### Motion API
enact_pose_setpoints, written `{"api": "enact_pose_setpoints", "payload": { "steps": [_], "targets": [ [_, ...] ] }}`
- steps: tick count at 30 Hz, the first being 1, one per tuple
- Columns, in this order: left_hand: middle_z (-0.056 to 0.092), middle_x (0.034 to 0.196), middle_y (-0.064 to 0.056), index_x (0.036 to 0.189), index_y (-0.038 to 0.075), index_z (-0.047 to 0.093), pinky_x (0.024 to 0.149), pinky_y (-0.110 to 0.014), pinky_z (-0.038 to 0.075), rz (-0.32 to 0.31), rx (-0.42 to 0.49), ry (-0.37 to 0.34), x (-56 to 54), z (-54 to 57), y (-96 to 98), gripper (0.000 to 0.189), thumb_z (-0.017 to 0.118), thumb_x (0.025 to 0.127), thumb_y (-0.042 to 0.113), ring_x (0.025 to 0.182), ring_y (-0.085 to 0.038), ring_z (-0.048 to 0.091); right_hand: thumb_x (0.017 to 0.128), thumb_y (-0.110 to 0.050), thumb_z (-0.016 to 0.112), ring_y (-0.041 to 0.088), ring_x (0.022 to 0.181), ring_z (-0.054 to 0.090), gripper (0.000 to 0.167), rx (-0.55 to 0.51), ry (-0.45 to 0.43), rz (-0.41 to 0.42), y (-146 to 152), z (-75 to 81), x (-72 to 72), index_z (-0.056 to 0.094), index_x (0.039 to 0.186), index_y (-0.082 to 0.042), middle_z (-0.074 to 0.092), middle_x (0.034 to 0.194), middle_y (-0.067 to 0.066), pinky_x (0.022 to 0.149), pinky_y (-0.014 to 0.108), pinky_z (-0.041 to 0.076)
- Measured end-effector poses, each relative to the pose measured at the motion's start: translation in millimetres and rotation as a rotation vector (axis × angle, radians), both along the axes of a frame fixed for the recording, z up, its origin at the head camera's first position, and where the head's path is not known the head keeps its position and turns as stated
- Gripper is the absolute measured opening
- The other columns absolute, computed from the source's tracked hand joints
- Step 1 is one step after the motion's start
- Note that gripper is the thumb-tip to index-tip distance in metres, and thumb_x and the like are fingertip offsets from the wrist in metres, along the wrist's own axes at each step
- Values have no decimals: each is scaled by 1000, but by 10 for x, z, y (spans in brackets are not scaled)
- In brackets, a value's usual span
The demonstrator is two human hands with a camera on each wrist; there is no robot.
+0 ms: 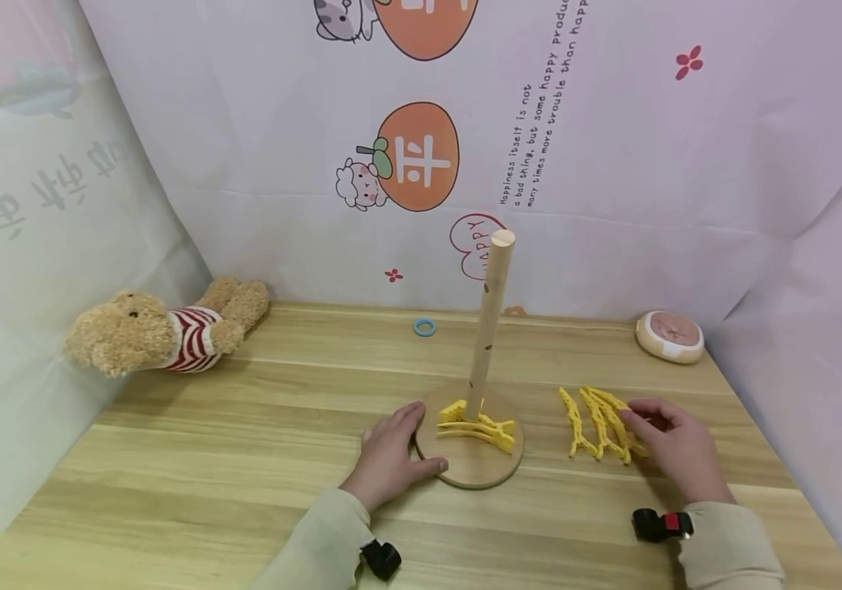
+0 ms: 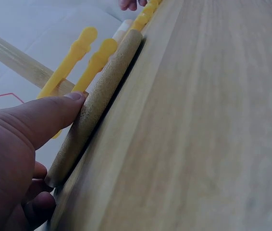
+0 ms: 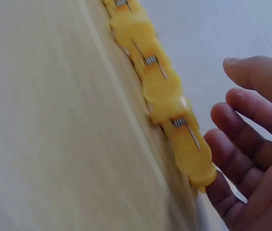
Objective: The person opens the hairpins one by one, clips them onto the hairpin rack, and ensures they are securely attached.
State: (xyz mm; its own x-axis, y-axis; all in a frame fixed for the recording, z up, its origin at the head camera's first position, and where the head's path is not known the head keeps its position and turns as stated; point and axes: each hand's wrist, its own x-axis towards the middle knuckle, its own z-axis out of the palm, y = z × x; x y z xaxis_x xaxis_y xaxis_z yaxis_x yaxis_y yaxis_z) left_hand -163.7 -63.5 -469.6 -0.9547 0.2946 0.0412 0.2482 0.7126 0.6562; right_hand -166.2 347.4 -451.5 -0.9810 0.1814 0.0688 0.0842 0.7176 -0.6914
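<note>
A round wooden base [image 1: 474, 475] with an upright wooden post [image 1: 489, 328] stands on the table. My left hand [image 1: 391, 457] grips the base's left rim, its thumb [image 2: 61, 109] on the upper edge and the other fingers around the side. Yellow hair clips [image 1: 478, 434] lie on the base around the foot of the post. On the right, several more yellow hair clips [image 1: 598, 426] lie side by side on the tabletop. My right hand [image 1: 677, 447] is at the right end of this row, its fingers loosely bent. Metal springs show on the clips [image 3: 193, 154] in the right wrist view.
A plush bear [image 1: 188, 338] in a striped top lies at the left. Near the back edge is a small blue ring [image 1: 425, 328]. A rounded pink-and-cream object [image 1: 670, 336] sits at the back right. Printed white sheets [image 1: 280, 164] hang behind and beside the table [image 1: 207, 492].
</note>
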Motion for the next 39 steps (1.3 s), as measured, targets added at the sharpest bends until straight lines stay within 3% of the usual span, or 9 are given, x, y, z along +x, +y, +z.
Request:
{"api": "enact_pose_setpoints", "payload": {
  "steps": [7, 13, 16, 22, 25, 29, 34, 39],
  "targets": [
    [38, 159, -7, 152, 7, 42, 109, -61, 24, -1, 0, 2, -5, 2, 5, 90, 80, 82, 48, 142, -39, 36, 94, -47, 68, -2, 79, 56, 55, -40, 49, -88, 276, -81, 41, 66, 127, -4, 68, 108, 5, 62, 20, 47],
    [38, 159, -8, 152, 6, 42, 109, -61, 24, -2, -5, 3, -10, 7, 11, 91, 81, 82, 48, 142, -39, 36, 91, -53, 68, -10, 81, 52, 67, 24, -18, -24, 460, -122, 58, 61, 133, -2, 65, 121, 19, 64, 17, 46],
    [37, 160, -7, 152, 7, 42, 109, -61, 23, 0, -6, -1, -15, 8, 15, 91, 80, 82, 48, 142, -38, 36, 91, -56, 67, 0, 87, 57, 70, 57, -59, 13, 478, -115, 54, 60, 134, -2, 63, 125, 22, 69, 23, 47],
    [38, 159, -6, 152, 7, 42, 109, -61, 24, 0, -7, -1, -11, 1, 18, 91, 80, 82, 49, 143, -38, 36, 89, -60, 67, 37, 109, 59, 79, 108, -130, 102, 472, -84, 34, 57, 136, 2, 59, 131, 28, 85, 53, 46],
    [38, 159, -7, 152, 7, 42, 108, -60, 25, -4, -6, 9, -12, 0, 16, 91, 80, 81, 49, 142, -39, 36, 90, -60, 66, 43, 112, 57, 79, 132, -133, 102, 461, -88, 27, 57, 136, 3, 59, 130, 30, 86, 58, 45],
    [38, 159, -7, 152, 7, 42, 108, -60, 25, -4, -3, 12, -14, -7, 14, 91, 80, 81, 50, 142, -39, 37, 94, -55, 64, 36, 104, 60, 72, 92, -105, 3, 456, -123, 35, 57, 136, 3, 62, 124, 27, 78, 44, 47],
    [38, 159, -7, 152, 7, 42, 108, -60, 25, -3, -2, 15, -16, -19, 12, 91, 79, 82, 51, 142, -38, 37, 98, -51, 59, 18, 95, 59, 68, 42, -37, -129, 451, -152, 49, 55, 139, 3, 64, 122, 26, 71, 29, 42],
    [38, 159, -7, 152, 6, 43, 108, -61, 25, -2, 3, 14, -7, -13, 9, 91, 79, 82, 51, 142, -38, 37, 101, -51, 53, -2, 89, 51, 66, 50, 41, -124, 412, -108, 67, 54, 142, 1, 64, 124, 26, 67, 20, 42]
  ]
}}
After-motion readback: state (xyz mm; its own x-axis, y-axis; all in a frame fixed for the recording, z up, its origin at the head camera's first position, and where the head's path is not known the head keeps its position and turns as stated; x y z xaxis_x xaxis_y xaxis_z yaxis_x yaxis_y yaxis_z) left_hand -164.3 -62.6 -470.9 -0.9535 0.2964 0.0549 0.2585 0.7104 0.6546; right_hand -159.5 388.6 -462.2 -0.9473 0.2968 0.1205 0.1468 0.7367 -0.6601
